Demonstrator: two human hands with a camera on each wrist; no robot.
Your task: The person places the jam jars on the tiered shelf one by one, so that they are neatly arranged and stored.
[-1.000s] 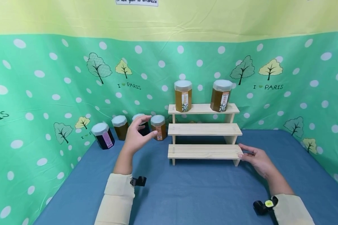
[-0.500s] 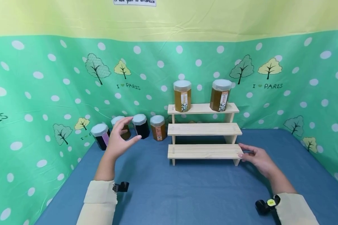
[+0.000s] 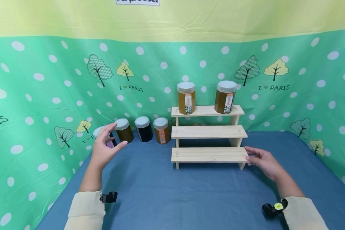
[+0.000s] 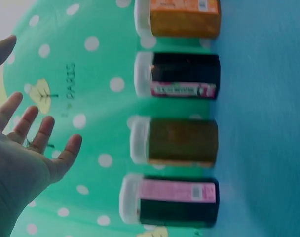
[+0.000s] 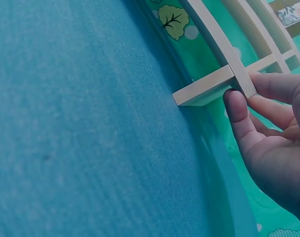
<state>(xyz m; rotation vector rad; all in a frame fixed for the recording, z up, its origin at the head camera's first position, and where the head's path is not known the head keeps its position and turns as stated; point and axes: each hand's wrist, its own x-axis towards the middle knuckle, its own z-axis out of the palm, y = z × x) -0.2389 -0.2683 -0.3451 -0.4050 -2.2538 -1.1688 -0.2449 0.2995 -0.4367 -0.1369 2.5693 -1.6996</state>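
My left hand (image 3: 101,154) is raised before the leftmost jar (image 3: 110,143), its fingers spread and holding nothing. That jar is dark with a white lid and a pink label, partly hidden by the hand in the head view; the whole of it shows in the left wrist view. To its right stand a brown jar (image 3: 125,132), a dark jar (image 3: 144,131) and an amber jar (image 3: 162,133). My right hand (image 3: 265,163) pinches the right end of the lowest board of a three-tier wooden shelf (image 3: 208,155), with the thumb (image 5: 237,111) below the board.
On the top tier stand a golden honey-coloured jar (image 3: 186,100) at left and a darker brown jar (image 3: 225,100) at right. Blue cloth (image 3: 189,195) covers the table. A green dotted curtain (image 3: 149,92) hangs close behind the jars and shelf.
My left hand has moved left and slightly down, from before the dark and amber jars to the leftmost jar. The right hand keeps its place at the shelf.
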